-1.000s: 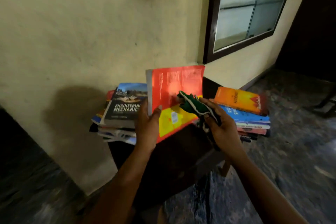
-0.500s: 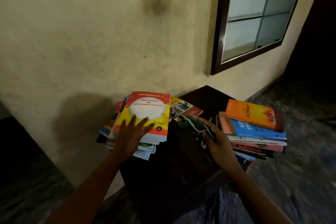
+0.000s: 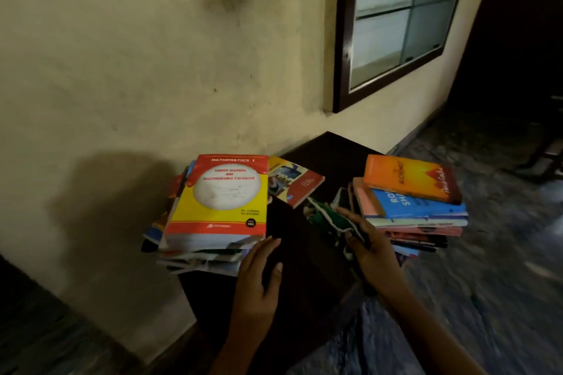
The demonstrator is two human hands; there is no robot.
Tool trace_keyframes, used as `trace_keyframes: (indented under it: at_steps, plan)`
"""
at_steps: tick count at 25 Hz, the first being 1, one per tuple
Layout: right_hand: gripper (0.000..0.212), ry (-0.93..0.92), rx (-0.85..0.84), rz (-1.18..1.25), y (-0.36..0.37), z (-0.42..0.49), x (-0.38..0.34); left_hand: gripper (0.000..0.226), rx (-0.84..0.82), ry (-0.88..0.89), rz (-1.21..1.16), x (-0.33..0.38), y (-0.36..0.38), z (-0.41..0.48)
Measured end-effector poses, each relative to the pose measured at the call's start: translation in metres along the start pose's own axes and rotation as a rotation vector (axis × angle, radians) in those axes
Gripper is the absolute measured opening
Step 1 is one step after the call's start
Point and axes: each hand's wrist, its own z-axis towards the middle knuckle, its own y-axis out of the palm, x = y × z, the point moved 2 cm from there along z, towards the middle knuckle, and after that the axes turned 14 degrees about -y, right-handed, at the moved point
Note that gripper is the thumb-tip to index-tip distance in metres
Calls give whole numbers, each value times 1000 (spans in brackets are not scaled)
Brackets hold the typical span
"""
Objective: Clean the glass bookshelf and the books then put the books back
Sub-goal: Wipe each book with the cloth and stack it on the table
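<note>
Dark table, stacked books, cloth gripped

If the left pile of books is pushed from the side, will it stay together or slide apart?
Probably slide apart: the left pile is stacked unevenly, edges sticking out. The thick Mathematics book on top looks heavy and glossy, so it may slip. The pile seems to overhang the dark table, so it could tip off.

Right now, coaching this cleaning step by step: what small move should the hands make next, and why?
Probably the left hand reaches for the orange book atop the right stack: that hand is open and empty, while the right hand grips the green cloth beside that stack, ready to wipe.
</note>
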Motion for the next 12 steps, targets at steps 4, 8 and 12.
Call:
trace_keyframes:
  at_steps: [4, 8, 12]
  plan:
    - [50, 48, -10, -44, -26, -10, 4, 25, -319, -464, -366, 8, 46, 24]
    - [56, 17, 5, -88, -55, -8, 2, 44, -358, -953, -852, -15, 84, 60]
    - [59, -30, -128, -112, -72, 8, 5, 50, -197, -1126, -998, -37, 94, 96]
